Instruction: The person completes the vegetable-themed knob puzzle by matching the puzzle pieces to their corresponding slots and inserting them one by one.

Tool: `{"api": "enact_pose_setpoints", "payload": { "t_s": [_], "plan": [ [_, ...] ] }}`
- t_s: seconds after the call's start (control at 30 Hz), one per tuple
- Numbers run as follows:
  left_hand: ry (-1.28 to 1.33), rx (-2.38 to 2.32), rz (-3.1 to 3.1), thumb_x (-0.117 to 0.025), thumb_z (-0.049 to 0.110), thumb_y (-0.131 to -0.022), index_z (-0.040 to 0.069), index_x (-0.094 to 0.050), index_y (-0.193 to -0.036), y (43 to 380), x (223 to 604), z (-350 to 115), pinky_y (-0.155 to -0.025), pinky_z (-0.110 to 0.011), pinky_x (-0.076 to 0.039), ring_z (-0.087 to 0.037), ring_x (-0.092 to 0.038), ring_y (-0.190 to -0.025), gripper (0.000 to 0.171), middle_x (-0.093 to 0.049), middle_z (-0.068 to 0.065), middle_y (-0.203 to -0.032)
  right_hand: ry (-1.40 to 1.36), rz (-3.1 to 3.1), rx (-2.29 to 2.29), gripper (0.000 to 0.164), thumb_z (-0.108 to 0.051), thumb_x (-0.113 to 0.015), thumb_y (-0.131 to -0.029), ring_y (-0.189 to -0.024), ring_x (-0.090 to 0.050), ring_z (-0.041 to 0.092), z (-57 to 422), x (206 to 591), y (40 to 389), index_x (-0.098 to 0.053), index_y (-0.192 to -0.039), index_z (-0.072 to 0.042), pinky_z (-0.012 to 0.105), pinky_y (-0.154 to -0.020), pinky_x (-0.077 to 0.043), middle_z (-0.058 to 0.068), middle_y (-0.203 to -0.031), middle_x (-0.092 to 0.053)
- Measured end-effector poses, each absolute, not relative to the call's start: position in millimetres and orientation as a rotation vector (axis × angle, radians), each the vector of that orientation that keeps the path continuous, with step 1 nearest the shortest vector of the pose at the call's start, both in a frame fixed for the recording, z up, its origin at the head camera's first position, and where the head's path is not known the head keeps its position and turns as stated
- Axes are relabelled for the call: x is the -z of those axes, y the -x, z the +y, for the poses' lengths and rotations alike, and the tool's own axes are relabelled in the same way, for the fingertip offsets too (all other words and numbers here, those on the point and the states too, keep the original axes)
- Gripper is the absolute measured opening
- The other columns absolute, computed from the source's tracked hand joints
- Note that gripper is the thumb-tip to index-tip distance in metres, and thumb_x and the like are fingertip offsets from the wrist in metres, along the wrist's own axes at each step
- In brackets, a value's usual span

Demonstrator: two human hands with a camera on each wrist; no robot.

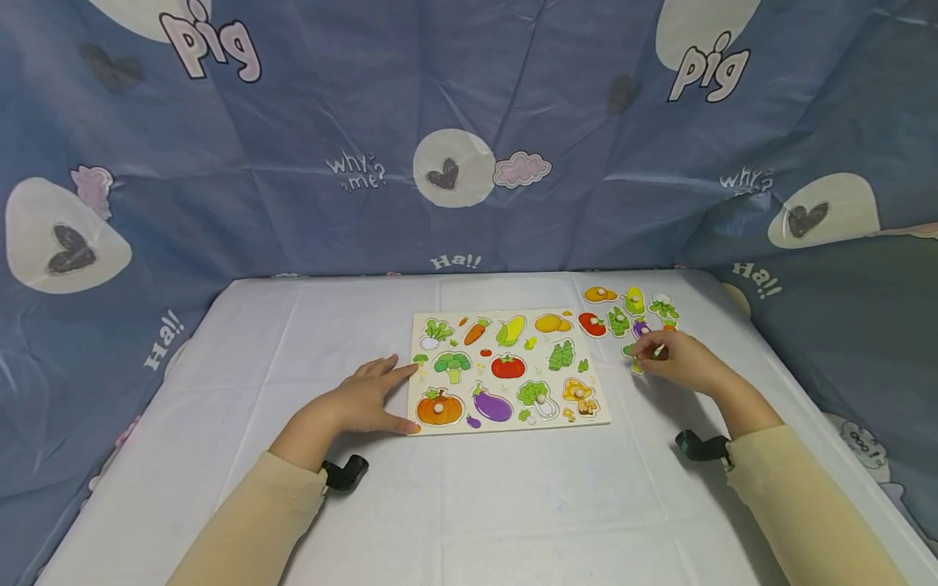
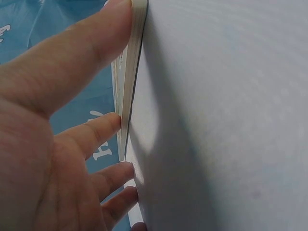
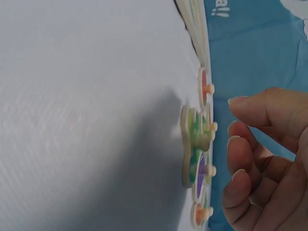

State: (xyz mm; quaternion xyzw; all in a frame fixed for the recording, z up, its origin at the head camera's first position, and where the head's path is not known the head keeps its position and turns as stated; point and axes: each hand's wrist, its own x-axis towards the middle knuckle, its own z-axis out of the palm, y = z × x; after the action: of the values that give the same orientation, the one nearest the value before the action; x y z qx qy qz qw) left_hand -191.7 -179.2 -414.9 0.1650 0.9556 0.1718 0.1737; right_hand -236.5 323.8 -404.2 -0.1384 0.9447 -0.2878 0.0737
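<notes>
A vegetable puzzle board is laid flat on the white-covered worktop. At its 9 o'clock edge the left hand is spread, with thumb and index fingertip set against the board. At 3 o'clock, beyond the board, the right hand is held over the broccoli piece; its fingers are loosely bent, a gap is left between thumb and index finger, and nothing is gripped.

The broccoli piece is placed at 6 o'clock in a cluster of knobbed pieces at the board's 2 o'clock. Around that cluster are set the tomato piece at 9, the potato piece at 10, the corn piece at 12 and the radish piece at 2; the eggplant piece is partly hidden.

In the board, the pumpkin piece is seated at 8 o'clock, the cabbage piece and mushroom piece toward 4.
</notes>
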Motion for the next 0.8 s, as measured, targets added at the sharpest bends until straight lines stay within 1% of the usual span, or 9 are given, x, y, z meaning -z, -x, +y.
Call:
{"api": "enact_pose_setpoints", "payload": {
  "t_s": [0.17,0.37,0.6,0.8],
  "plan": [
    [-0.468,-0.488,2.713,-0.082,0.057,-0.073,0.02,-0.036,-0.157,191.9,415.2,-179.5,-0.112,-0.069,-0.022,-0.047,-0.018,-0.147,0.102,-0.021,-0.021,-0.163,0.397,2.868,0.855,0.011,-0.003,-0.071,-0.088,-0.079,-0.053,0.02,329.1,409.3,240.9,-0.069,-0.099,-0.003,0.033,-0.068,-0.046,0.006,-0.091,-0.065],
    [-0.464,-0.494,2.707,-0.083,0.057,-0.073,0.02,-0.036,-0.157,191.4,414.1,-179.3,-0.113,-0.069,-0.022,-0.047,-0.018,-0.147,0.102,-0.02,-0.021,-0.163,0.345,2.883,0.868,0.01,-0.006,-0.071,-0.089,-0.081,-0.054,0.022,332.0,413.5,245.6,-0.068,-0.098,-0.003,0.034,-0.069,-0.046,0.009,-0.091,-0.063],
    [-0.453,-0.491,2.696,-0.082,0.057,-0.074,0.02,-0.036,-0.157,190.8,412.9,-178.5,-0.113,-0.069,-0.022,-0.047,-0.017,-0.148,0.102,-0.019,-0.021,-0.164,0.277,2.888,0.822,0.016,-0.011,-0.073,-0.089,-0.083,-0.054,0.023,333.3,418.0,249.6,-0.068,-0.101,-0.003,0.035,-0.072,-0.045,0.009,-0.093,-0.062],
    [-0.444,-0.486,2.698,-0.082,0.057,-0.074,0.021,-0.035,-0.157,189.8,411.6,-177.5,-0.113,-0.07,-0.022,-0.046,-0.016,-0.148,0.102,-0.019,-0.02,-0.164,0.242,2.863,0.816,0.018,-0.014,-0.073,-0.089,-0.083,-0.054,0.022,332.9,418.4,252.1,-0.067,-0.102,-0.003,0.035,-0.071,-0.044,0.009,-0.095,-0.061]
  ]
}}
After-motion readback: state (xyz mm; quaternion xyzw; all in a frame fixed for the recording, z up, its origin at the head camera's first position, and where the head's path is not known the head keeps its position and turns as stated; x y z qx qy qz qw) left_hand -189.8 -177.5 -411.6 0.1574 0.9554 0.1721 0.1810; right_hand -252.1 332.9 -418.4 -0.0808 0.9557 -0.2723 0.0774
